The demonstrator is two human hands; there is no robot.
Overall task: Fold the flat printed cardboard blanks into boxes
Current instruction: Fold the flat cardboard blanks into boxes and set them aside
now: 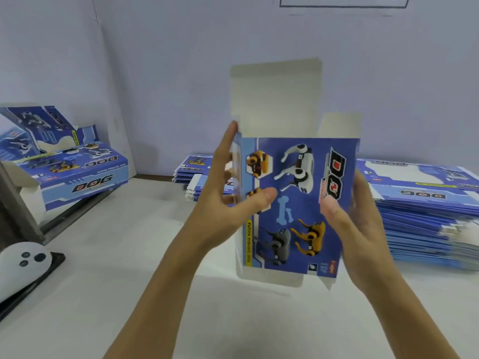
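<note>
A blue printed cardboard blank point(298, 203) with toy dogs and "DOG" lettering stands upright above the white table, partly opened into a box shape. Its white top flaps stick up and its bottom flaps hang open. My left hand point(228, 193) grips its left edge, thumb on the printed front and fingers behind. My right hand point(347, 218) holds the right edge the same way, thumb on the front.
A tall stack of flat blanks point(425, 211) lies on the right and a smaller stack point(191, 174) behind the box. Folded boxes point(75, 169) sit on a stand at the left. A white controller point(23, 265) lies at the near left. The white table point(116, 255) spreads below.
</note>
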